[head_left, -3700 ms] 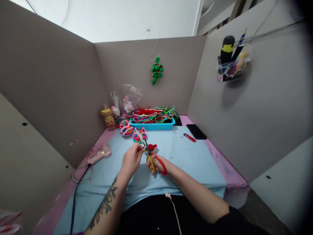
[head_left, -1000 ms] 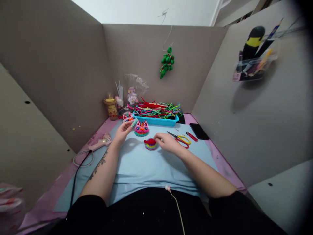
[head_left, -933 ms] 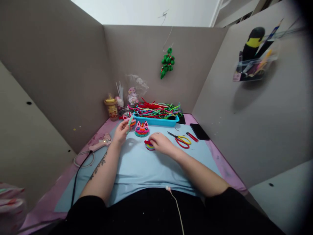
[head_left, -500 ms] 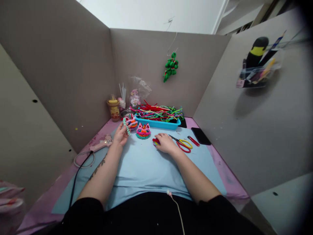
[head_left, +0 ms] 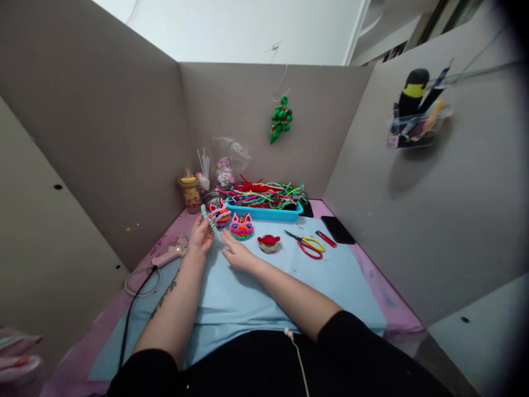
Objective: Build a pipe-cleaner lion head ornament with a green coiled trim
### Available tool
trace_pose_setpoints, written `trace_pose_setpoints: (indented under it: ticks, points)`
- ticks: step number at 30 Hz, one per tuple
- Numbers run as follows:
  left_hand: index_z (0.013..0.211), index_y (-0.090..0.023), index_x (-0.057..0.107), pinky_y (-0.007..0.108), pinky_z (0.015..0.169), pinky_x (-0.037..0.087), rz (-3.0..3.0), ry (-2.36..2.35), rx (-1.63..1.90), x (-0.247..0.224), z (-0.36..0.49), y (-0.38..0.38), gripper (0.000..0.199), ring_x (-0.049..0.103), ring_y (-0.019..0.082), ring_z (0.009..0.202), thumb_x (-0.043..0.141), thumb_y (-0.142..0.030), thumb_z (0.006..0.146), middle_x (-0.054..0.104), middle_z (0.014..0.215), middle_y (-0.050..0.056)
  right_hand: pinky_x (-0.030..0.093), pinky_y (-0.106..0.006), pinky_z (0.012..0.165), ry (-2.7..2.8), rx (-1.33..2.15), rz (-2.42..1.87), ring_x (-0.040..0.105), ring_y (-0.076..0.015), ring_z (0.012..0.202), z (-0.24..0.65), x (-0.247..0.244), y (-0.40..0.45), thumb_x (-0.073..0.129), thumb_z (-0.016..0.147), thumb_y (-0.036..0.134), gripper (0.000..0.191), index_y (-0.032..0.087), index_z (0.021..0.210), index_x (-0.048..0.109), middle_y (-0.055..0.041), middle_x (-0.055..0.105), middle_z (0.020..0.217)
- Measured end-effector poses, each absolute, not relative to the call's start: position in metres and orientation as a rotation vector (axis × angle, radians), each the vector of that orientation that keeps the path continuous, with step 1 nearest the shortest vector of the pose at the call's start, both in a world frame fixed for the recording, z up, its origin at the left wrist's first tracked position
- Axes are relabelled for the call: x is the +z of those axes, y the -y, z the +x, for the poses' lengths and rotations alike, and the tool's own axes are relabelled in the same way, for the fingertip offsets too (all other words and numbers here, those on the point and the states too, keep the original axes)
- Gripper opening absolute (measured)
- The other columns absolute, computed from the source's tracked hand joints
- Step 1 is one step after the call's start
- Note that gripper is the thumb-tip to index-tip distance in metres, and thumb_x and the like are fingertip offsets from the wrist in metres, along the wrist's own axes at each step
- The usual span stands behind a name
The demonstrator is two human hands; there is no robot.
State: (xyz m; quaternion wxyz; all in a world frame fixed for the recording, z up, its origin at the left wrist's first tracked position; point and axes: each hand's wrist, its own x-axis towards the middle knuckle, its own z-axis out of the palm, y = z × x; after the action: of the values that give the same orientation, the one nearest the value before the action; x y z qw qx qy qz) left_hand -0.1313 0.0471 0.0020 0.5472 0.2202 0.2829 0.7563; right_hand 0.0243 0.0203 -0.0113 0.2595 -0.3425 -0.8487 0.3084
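Observation:
My left hand (head_left: pixel 201 234) pinches a mint-green coiled pipe cleaner (head_left: pixel 209 219) above the blue mat. Close by on its right, my right hand (head_left: pixel 236 251) is empty, its fingers stretched out toward the coil. Just beyond the hands sit two fuzzy animal heads made of pipe cleaners: one pink and orange with a teal base (head_left: pixel 242 227), the other purple and orange (head_left: pixel 220 214), partly hidden by my left hand. A small red piece with rainbow-coloured bands (head_left: pixel 268 243) lies on the mat, to the right of my right hand.
Scissors with red and yellow handles (head_left: pixel 308 245), a red cutter (head_left: pixel 326 239) and a black phone (head_left: pixel 338 230) lie to the right. A blue tray (head_left: pixel 264 213) of pipe cleaners stands behind. On the left rests a pink glue gun (head_left: pixel 169 255) with its cable. Grey panels surround the table.
My right hand has let go of the red rainbow-banded piece and moved left, next to my left hand. My left hand still holds the mint coil. The view has shifted slightly.

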Motion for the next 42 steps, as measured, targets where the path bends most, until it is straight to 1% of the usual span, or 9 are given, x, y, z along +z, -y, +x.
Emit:
trace_pose_setpoints:
  ticks: [2, 5, 9, 14, 18, 22, 25, 31, 42]
  points:
    - [0.096, -0.019, 0.057, 0.017, 0.059, 0.05, 0.553, -0.669, 1.764, 0.002, -0.129, -0.046, 0.023, 0.067, 0.009, 0.072, 0.061, -0.005, 0.078, 0.068, 0.085, -0.002, 0.038, -0.036, 0.102, 2.062, 0.813, -0.948, 0.042, -0.022, 0.128, 0.043, -0.008, -0.033, 0.045, 0.081, 0.018, 0.054, 0.014, 0.136, 0.042, -0.0124, 0.042, 0.14]
    - [0.098, -0.019, 0.058, 0.018, 0.059, 0.05, 0.604, -0.668, 1.731, 0.001, -0.125, -0.046, 0.024, 0.067, 0.011, 0.076, 0.061, -0.006, 0.077, 0.069, 0.09, 0.001, 0.051, -0.03, 0.072, 1.837, 0.81, -1.117, 0.067, -0.0181, 0.081, 0.076, -0.002, -0.033, 0.044, 0.085, 0.026, 0.037, 0.018, 0.118, 0.059, -0.008, 0.069, 0.1]
    - [0.1, -0.019, 0.058, 0.02, 0.064, 0.051, 0.645, -0.685, 1.73, -0.001, -0.122, -0.047, 0.025, 0.067, 0.012, 0.078, 0.062, -0.009, 0.077, 0.069, 0.096, 0.003, 0.046, -0.032, 0.077, 2.305, 0.483, -1.27, 0.065, -0.0231, 0.085, 0.088, 0.003, -0.003, 0.052, 0.084, 0.038, 0.028, 0.017, 0.082, 0.07, -0.0096, 0.071, 0.084]
    - [0.1, -0.018, 0.059, 0.018, 0.06, 0.049, 0.686, -0.732, 1.697, -0.004, -0.122, -0.047, 0.028, 0.066, 0.011, 0.076, 0.065, -0.01, 0.075, 0.069, 0.094, 0.004, 0.038, -0.044, 0.095, 2.545, 0.385, -1.4, 0.053, -0.0348, 0.114, 0.06, -0.013, 0.025, 0.056, 0.082, 0.038, 0.064, 0.0, 0.132, 0.043, -0.0288, 0.056, 0.12]
    - [0.098, -0.015, 0.062, 0.02, 0.064, 0.05, 0.772, -0.804, 1.578, -0.008, -0.114, -0.046, 0.03, 0.066, 0.014, 0.079, 0.07, -0.014, 0.07, 0.069, 0.097, 0.007, 0.037, -0.038, 0.099, 2.448, 0.638, -0.97, 0.04, -0.0283, 0.128, 0.06, -0.018, 0.007, 0.054, 0.081, 0.03, 0.059, 0.005, 0.133, 0.043, -0.0216, 0.041, 0.139]
    - [0.1, -0.015, 0.066, 0.024, 0.066, 0.05, 0.883, -0.875, 1.401, -0.005, -0.101, -0.038, 0.035, 0.065, 0.015, 0.074, 0.075, -0.019, 0.066, 0.069, 0.098, 0.009, 0.047, -0.029, 0.074, 1.912, 0.649, -1.056, 0.062, -0.0183, 0.08, 0.084, -0.012, -0.008, 0.051, 0.082, 0.033, 0.025, 0.016, 0.093, 0.066, -0.0062, 0.069, 0.085]
    - [0.099, -0.016, 0.067, 0.025, 0.066, 0.048, 0.978, -0.883, 1.286, -0.001, -0.092, -0.03, 0.037, 0.064, 0.015, 0.072, 0.077, -0.024, 0.064, 0.07, 0.092, 0.008, 0.041, -0.024, 0.057, 1.658, 0.632, -1.176, 0.05, -0.0122, 0.053, 0.101, -0.008, -0.01, 0.055, 0.078, 0.046, 0.035, 0.017, 0.059, 0.058, 0.0021, 0.052, 0.051]
    - [0.088, -0.015, 0.071, 0.025, 0.062, 0.047, 1.292, -0.891, 1.156, -0.002, -0.077, -0.021, 0.028, 0.061, 0.014, 0.063, 0.075, -0.032, 0.066, 0.069, 0.076, 0.006, 0.045, -0.022, 0.053, 1.467, 1.04, -0.954, 0.056, -0.0101, 0.059, 0.111, -0.003, -0.014, 0.062, 0.07, 0.042, 0.039, 0.019, 0.101, 0.058, -0.0028, 0.064, 0.088]
    - [0.087, -0.019, 0.072, 0.029, 0.074, 0.049, 1.688, -1.024, 1.436, 0.008, -0.07, -0.012, 0.025, 0.062, 0.02, 0.085, 0.077, -0.024, 0.063, 0.069, 0.093, 0.008, 0.046, -0.023, 0.051, 1.277, 1.223, -0.937, 0.056, -0.0107, 0.05, 0.11, -0.017, -0.025, 0.068, 0.066, 0.039, 0.033, 0.014, 0.086, 0.063, 0.0019, 0.059, 0.057]
